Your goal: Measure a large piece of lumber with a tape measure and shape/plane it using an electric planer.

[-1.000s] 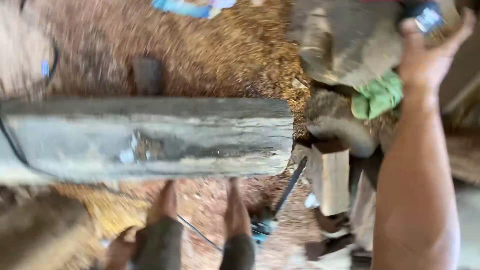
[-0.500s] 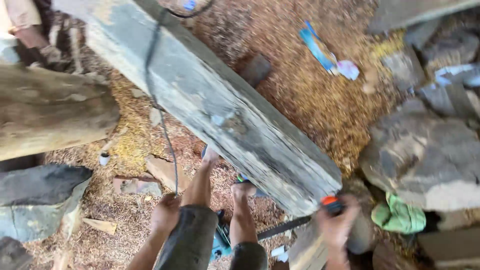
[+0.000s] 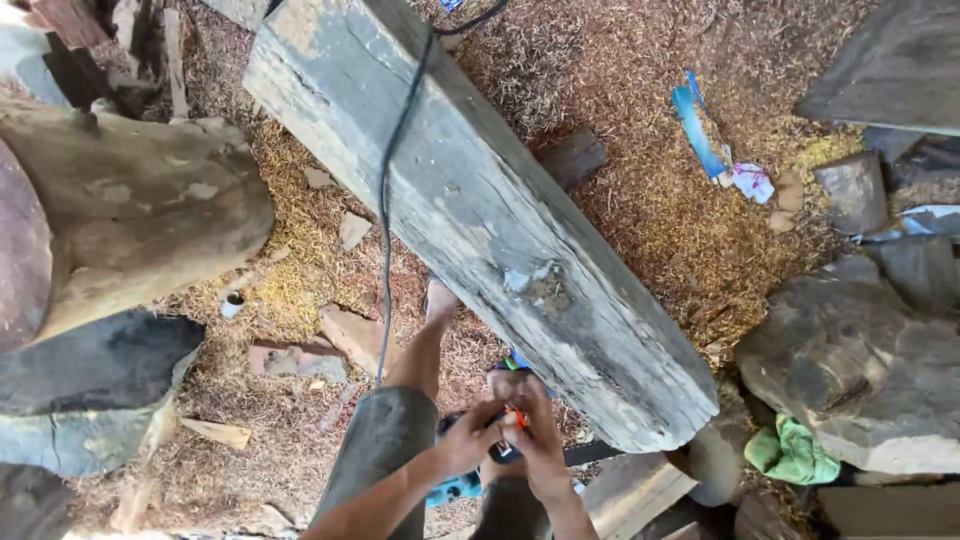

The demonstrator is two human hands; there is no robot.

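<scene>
Sawdust-covered ground [image 3: 640, 200] is seen from above, strewn with wood offcuts and ringed by rough stone and timber blocks. Across it a long weathered beam [image 3: 480, 210] is laid diagonally, grey, cracked and pitted, its sawn end lying just right of the hands. A black cable [image 3: 388, 200] is draped over the beam and trails down toward the legs.

A small power tool [image 3: 478, 455], teal-bodied with a black top and an orange-red part, is held low in the view, above the knees and close against the beam's near end. The left hand [image 3: 468, 440] is closed around the tool's body. The right hand [image 3: 538, 445] is curled over its top, fingers bent near the orange part. Much of the tool is hidden by both hands, so its full shape cannot be told.

A torn blue and white wrapper [image 3: 712, 140] is noted on the sawdust beyond the beam, at upper right. A crumpled green cloth [image 3: 792, 450] is noted at lower right, beside a large grey stone [image 3: 860, 360].
</scene>
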